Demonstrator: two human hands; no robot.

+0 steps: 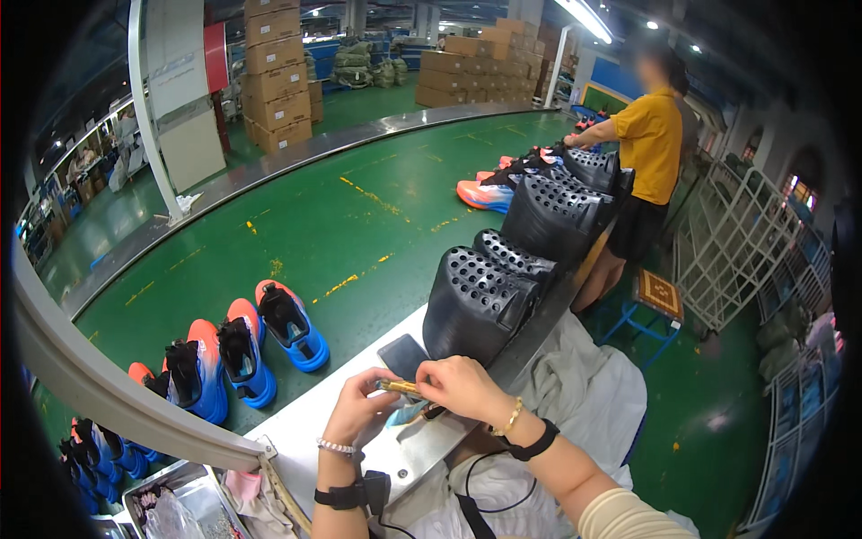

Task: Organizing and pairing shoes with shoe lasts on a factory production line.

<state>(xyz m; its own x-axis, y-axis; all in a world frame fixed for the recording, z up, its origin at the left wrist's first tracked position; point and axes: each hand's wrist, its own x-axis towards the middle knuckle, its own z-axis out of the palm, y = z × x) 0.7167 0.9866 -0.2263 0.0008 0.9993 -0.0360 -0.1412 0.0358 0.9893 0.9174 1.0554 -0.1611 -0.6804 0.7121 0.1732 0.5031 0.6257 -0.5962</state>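
My left hand (357, 406) and my right hand (460, 384) meet above a white work ledge (346, 467). Between their fingertips they pinch a small, narrow gold-yellow piece (399, 387); its exact kind is too small to make out. Just below it shows a light blue item (406, 415), partly hidden by my fingers, so whether it is held cannot be told. A dark flat slab (403, 356) lies on the ledge beyond my hands. Close to my right hand stands a black shoe-shaped block with round holes (476, 301).
Blue and coral sneakers (292, 328) line the green belt's left side. More black blocks (552, 211) run along its right edge toward a person in a yellow shirt (648, 144). A curved white post (117, 377) stands at left, above a metal tray (184, 503). A stool (657, 296) stands at right.
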